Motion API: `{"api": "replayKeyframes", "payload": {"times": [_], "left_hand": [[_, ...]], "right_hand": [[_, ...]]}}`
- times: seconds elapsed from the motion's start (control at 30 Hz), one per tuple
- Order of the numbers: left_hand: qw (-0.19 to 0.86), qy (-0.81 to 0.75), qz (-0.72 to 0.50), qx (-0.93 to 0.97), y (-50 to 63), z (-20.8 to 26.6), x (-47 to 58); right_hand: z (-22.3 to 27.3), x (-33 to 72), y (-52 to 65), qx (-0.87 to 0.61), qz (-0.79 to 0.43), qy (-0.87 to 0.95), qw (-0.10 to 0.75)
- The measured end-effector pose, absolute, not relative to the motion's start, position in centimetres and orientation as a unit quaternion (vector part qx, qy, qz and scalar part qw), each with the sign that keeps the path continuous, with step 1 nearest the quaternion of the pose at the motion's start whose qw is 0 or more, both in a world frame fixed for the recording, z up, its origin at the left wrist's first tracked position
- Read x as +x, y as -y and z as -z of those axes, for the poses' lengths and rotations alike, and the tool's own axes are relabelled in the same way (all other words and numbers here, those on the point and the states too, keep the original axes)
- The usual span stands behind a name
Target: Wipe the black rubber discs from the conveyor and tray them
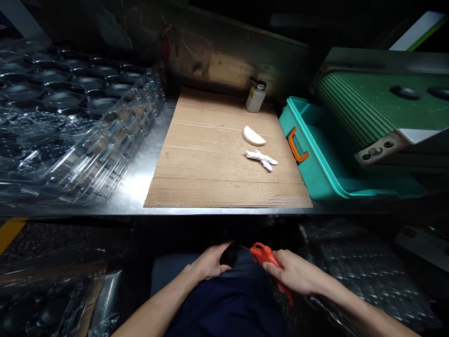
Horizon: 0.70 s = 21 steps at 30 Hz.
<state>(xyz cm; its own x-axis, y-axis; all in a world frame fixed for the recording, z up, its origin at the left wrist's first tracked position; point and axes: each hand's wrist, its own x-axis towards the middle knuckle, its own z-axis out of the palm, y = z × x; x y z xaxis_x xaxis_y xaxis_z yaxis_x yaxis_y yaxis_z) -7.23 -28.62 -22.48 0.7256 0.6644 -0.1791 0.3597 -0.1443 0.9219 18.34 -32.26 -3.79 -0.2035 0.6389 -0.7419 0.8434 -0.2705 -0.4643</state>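
Below the table edge, my right hand (293,271) is wrapped round a red air blow gun (264,255). Its thin nozzle points left, towards a dark round part (228,257) over my lap. My left hand (212,262) grips that part, with the thumb below and the fingers above; its details are lost in the dark. On the cardboard sheet (199,164) ahead lie a white half-round pad (254,136) and a crumpled white cloth (261,159). A small pump bottle (256,96) stands upright at the back of the sheet.
Stacked clear trays (101,154) with dark round parts fill the left of the metal table. At the right, a teal bin (321,161) with an orange handle stands under the end of a green conveyor belt (365,100). More clear trays (372,271) sit low at the right.
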Motion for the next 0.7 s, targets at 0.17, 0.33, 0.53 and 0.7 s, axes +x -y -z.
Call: {"api": "replayKeyframes", "payload": {"times": [0.17,0.33,0.53,0.7], "left_hand": [[0.58,-0.381,-0.16,0.702,28.6,23.1,-7.3],[0.636,-0.473,-0.196,0.577,28.3,23.7,-7.0],[0.73,-0.521,-0.207,0.391,27.2,23.5,-6.6],[0.772,-0.557,-0.228,0.203,26.6,24.1,-6.7]], "right_hand": [[3.6,18.3,32.4,0.62,0.506,-0.591,0.099],[4.5,16.8,34.2,0.639,0.428,-0.628,0.121],[6.4,14.3,36.4,0.657,0.308,-0.674,0.141],[7.6,12.5,37.6,0.659,0.281,-0.685,0.133]]}}
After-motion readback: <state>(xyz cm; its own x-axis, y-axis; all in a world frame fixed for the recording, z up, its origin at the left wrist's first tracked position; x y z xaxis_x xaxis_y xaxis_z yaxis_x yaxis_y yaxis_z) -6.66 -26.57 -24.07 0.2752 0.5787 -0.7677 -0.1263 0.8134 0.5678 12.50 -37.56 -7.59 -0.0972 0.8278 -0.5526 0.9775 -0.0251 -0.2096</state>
